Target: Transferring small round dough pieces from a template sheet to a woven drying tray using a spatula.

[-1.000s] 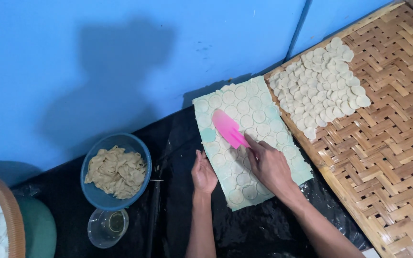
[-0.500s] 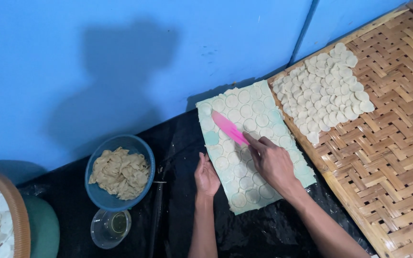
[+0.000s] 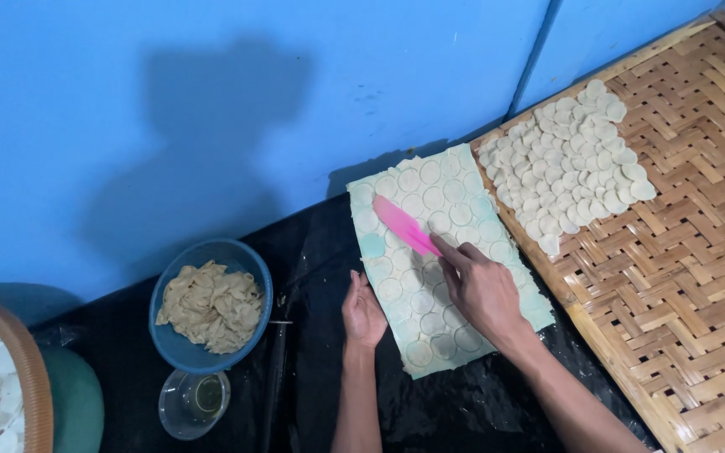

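Note:
A pale green sheet of dough [image 3: 455, 210], scored with round cut-outs, lies on black plastic against the blue wall. My right hand [image 3: 482, 289] rests on the sheet and grips a pink flat scraper [image 3: 405, 225], whose blade points up and left across the rounds. My left hand [image 3: 363, 315] presses on the sheet's left edge, fingers together, holding nothing. One round near the left edge looks bare and bluish.
A woven bamboo tray [image 3: 681, 277] at the right carries several pale dough rounds [image 3: 572, 168]. A blue bowl [image 3: 179, 352] of dough scraps sits left, a small glass bowl of oil [image 3: 194, 404] below it, and a round basket [image 3: 31, 377] at far left.
The scraper blade has slid a little along the sheet under my right hand. My left hand stays at the sheet's left edge. The camera view shifted slightly.

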